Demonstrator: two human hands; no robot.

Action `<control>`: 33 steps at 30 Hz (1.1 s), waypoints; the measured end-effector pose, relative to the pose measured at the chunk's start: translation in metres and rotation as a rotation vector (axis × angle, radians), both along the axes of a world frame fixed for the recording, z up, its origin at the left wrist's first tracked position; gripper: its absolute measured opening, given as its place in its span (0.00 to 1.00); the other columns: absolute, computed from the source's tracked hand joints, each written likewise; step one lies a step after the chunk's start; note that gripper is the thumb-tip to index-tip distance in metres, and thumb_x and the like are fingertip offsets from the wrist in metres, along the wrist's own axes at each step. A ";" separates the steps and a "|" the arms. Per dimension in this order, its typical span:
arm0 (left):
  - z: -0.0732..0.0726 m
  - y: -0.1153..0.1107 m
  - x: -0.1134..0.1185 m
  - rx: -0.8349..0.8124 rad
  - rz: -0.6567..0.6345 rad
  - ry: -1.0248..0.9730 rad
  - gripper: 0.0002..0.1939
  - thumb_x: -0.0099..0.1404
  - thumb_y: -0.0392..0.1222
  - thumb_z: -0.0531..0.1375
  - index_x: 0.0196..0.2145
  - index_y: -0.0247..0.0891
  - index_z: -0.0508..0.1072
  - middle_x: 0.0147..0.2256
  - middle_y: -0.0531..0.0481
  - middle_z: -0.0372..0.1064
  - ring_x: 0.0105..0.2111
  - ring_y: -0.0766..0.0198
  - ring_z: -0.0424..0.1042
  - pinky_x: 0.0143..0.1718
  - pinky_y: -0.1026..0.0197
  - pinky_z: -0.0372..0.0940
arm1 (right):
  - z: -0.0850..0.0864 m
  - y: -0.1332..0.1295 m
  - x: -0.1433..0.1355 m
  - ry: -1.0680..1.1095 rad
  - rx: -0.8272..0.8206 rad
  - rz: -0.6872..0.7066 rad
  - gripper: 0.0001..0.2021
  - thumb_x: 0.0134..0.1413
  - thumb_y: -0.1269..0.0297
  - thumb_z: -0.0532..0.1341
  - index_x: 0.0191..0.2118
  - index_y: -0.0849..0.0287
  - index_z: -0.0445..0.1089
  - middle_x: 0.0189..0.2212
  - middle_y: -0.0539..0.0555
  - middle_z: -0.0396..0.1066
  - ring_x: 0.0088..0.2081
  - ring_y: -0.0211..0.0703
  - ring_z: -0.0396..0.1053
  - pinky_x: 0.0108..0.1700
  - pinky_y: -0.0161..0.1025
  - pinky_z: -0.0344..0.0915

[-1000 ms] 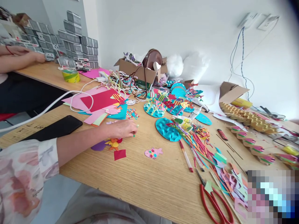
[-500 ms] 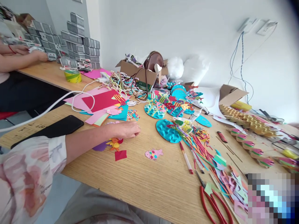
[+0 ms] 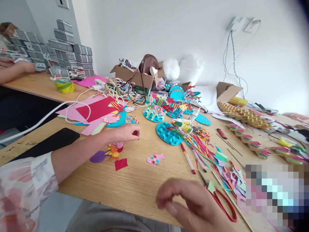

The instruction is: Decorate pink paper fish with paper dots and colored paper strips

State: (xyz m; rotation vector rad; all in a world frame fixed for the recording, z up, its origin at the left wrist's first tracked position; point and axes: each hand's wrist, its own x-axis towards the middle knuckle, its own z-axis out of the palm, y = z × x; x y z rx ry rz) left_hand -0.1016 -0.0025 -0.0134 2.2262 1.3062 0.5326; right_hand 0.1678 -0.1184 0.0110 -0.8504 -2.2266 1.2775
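Observation:
My left hand (image 3: 129, 132) is closed just above the table, its fingertips pinched together; what it holds is too small to name. Below its wrist are orange and yellow paper pieces (image 3: 114, 152), a purple piece (image 3: 98, 156) and a red paper rectangle (image 3: 121, 164). A pink paper fish (image 3: 155, 158) with coloured dots lies in front of me. My right hand (image 3: 190, 203) is over the near table edge, fingers curled with thumb and forefinger near each other, nothing visible between them. Red-handled scissors (image 3: 224, 204) lie partly behind it.
Blue textured discs (image 3: 169, 133) and paper strips (image 3: 200, 148) lie mid-table, with a pen (image 3: 188, 158) beside them. A black phone (image 3: 60, 138) and white cable (image 3: 45, 120) are at left. Another person's hand (image 3: 26, 67) works near stacked boxes (image 3: 64, 45). A pixelated patch covers the lower right.
My right hand has come into view at the bottom. My left hand has turned slightly, its fingers pinched. The view has shifted to the right.

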 end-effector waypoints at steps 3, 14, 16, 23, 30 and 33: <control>0.000 -0.003 0.006 -0.049 0.022 -0.140 0.01 0.53 0.34 0.53 0.26 0.36 0.61 0.23 0.56 0.61 0.24 0.70 0.62 0.24 0.69 0.57 | 0.007 0.026 -0.028 -0.006 -0.142 -0.162 0.06 0.53 0.63 0.55 0.29 0.57 0.67 0.23 0.50 0.69 0.27 0.36 0.68 0.28 0.33 0.62; 0.009 -0.020 0.038 -0.151 0.118 -0.438 0.07 0.53 0.42 0.56 0.28 0.37 0.62 0.23 0.56 0.60 0.25 0.69 0.62 0.26 0.66 0.58 | -0.012 0.096 -0.060 -0.069 -0.070 -0.377 0.04 0.47 0.72 0.55 0.29 0.60 0.67 0.22 0.48 0.66 0.21 0.32 0.65 0.20 0.28 0.58; 0.009 -0.021 0.040 -0.112 0.113 -0.393 0.07 0.54 0.42 0.56 0.28 0.37 0.63 0.24 0.56 0.61 0.26 0.68 0.62 0.26 0.66 0.58 | -0.012 0.099 -0.064 -0.086 0.007 -0.372 0.03 0.47 0.71 0.56 0.27 0.60 0.67 0.22 0.47 0.66 0.21 0.32 0.62 0.21 0.28 0.57; 0.006 -0.021 0.043 -0.064 0.112 -0.297 0.05 0.56 0.41 0.55 0.29 0.37 0.65 0.25 0.56 0.63 0.27 0.67 0.63 0.28 0.65 0.59 | -0.012 0.102 -0.066 -0.216 0.241 -0.368 0.05 0.45 0.73 0.57 0.25 0.60 0.69 0.18 0.47 0.65 0.21 0.32 0.59 0.22 0.30 0.51; -0.003 -0.017 0.044 -0.098 0.074 -0.344 0.04 0.55 0.40 0.55 0.29 0.37 0.65 0.25 0.55 0.63 0.28 0.67 0.65 0.31 0.64 0.61 | -0.015 0.105 -0.063 -0.233 0.218 -0.348 0.05 0.46 0.72 0.56 0.25 0.61 0.69 0.19 0.47 0.65 0.21 0.32 0.59 0.21 0.30 0.50; -0.003 -0.017 0.045 -0.102 0.065 -0.343 0.04 0.55 0.40 0.55 0.28 0.37 0.65 0.25 0.55 0.62 0.27 0.67 0.64 0.30 0.64 0.61 | -0.015 0.105 -0.062 -0.217 0.191 -0.329 0.05 0.46 0.73 0.56 0.25 0.61 0.68 0.18 0.47 0.64 0.20 0.31 0.58 0.21 0.29 0.51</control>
